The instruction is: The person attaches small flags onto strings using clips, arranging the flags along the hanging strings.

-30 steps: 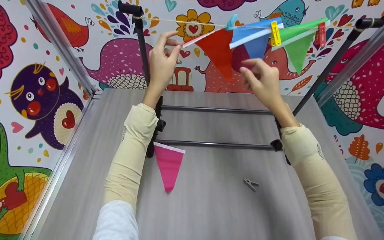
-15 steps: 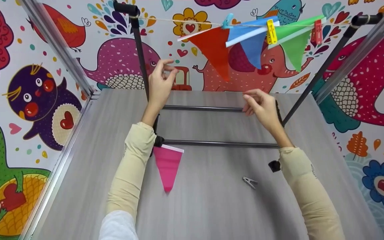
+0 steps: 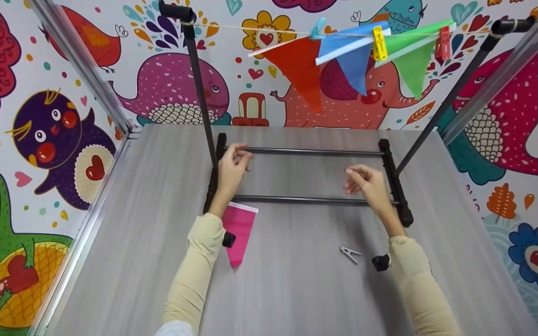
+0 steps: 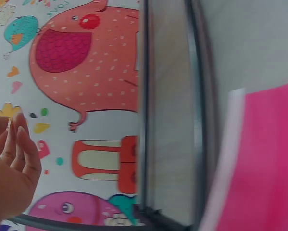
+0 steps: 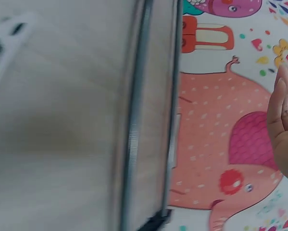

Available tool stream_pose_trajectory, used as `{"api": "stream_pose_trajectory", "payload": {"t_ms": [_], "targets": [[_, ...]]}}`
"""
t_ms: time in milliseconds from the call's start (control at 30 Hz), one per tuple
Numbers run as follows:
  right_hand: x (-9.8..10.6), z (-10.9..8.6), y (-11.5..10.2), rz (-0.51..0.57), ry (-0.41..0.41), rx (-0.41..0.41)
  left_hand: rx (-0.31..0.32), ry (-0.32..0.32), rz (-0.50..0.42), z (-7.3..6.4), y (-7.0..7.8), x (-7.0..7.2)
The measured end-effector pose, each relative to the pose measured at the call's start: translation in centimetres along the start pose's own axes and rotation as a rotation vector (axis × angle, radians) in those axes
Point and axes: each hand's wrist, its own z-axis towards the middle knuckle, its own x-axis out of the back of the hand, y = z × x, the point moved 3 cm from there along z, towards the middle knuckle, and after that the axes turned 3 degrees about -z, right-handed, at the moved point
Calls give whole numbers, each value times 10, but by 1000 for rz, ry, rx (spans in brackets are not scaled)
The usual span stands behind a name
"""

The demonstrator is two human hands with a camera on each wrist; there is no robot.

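My left hand (image 3: 231, 170) hovers over the left end of the black frame, fingers loosely bent and holding nothing. Below its wrist lies a pink pennant (image 3: 241, 228) with a white top edge, partly hidden by the forearm. My right hand (image 3: 367, 184) is above the frame's right part, also holding nothing. Nearest to it on the table is a grey clothespin (image 3: 350, 255). On the string above hang a red pennant (image 3: 299, 65), a blue pennant (image 3: 353, 56) and a green pennant (image 3: 411, 65). A light-blue clothespin (image 3: 317, 29), a yellow clothespin (image 3: 379, 43) and a red clothespin (image 3: 444, 43) grip them.
The black stand has a left post (image 3: 199, 84), a right post (image 3: 451, 102) and two crossbars, including the front crossbar (image 3: 297, 200). It stands on a grey wood-grain table (image 3: 292, 289). Patterned walls and metal rails surround the table.
My left hand has left the red pennant's corner and come down towards the table. My right hand has also dropped from near the pennants. The red pennant stays hanging on the string.
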Motion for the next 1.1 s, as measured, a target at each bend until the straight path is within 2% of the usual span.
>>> {"api": "stream_pose_trajectory", "payload": {"t_ms": [133,200,267,400,567,700,800,967,1100], "targets": [[3,-13,16,25,21,-61,111,-3,-20,-15,-46,-4],[5,-19,21,33,27,-88,142,-2,-38,-20,-64,-5],[8,-24,26,47,33,-116,163,1,-46,-26,-70,-5],[13,-35,38,50,45,-130,147,19,-39,-36,-81,-3],[17,-47,66,69,32,-153,143,44,54,-51,-96,3],[17,-58,85,71,-71,-189,194,42,130,-62,-107,7],[15,-69,95,32,-201,-229,231,25,158,-67,-112,7],[8,-85,113,-9,-433,-309,272,-2,156,-75,-121,6],[3,-94,124,7,-539,-343,291,-25,150,-81,-129,7]]}}
